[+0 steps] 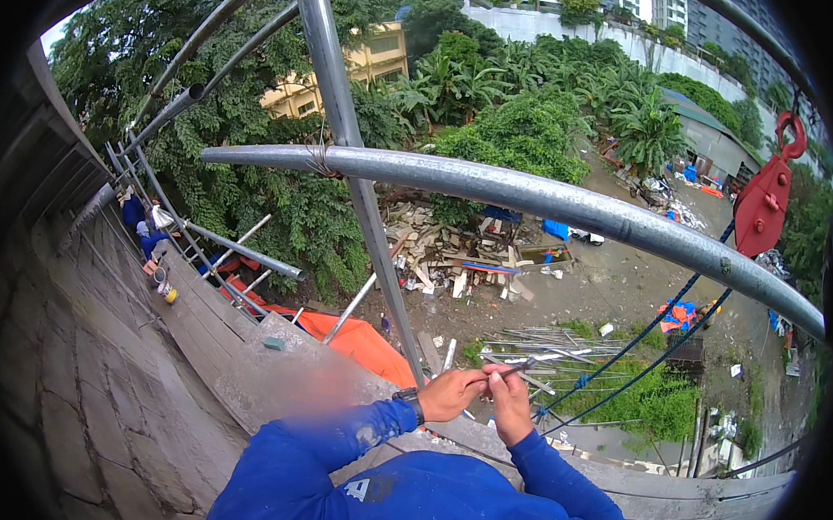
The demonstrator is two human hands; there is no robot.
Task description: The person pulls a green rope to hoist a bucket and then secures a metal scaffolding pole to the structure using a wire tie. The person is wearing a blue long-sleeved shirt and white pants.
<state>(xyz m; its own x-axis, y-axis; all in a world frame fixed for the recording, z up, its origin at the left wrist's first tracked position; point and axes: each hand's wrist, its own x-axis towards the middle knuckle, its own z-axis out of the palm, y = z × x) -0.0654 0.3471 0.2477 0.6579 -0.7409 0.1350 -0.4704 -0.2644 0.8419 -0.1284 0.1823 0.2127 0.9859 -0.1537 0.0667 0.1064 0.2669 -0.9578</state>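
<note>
Both hands meet in front of my chest at a slim, dark, rod-like tool (520, 368) with a greyish far end; its exact kind I cannot make out. My left hand (444, 395), below a dark wristwatch (411, 404), is closed with its fingertips pinching the tool's near part. Fingers of my right hand (510, 411) are bent around the same tool, the thumb pointing up along it. The tool sticks out to the right, beyond the fingers. Blue sleeves cover both forearms. A metal pipe rail (494, 178) crosses beyond the hands, apart from them.
An upright metal post (368, 197) stands ahead. At right, a red pulley block (763, 208) hangs with blue rope (617, 360). Left lies a plank walkway (210, 344) beside a block wall (67, 375); co-workers (148, 234) are farther along. An orange tarp (362, 343) and ground with debris lie below.
</note>
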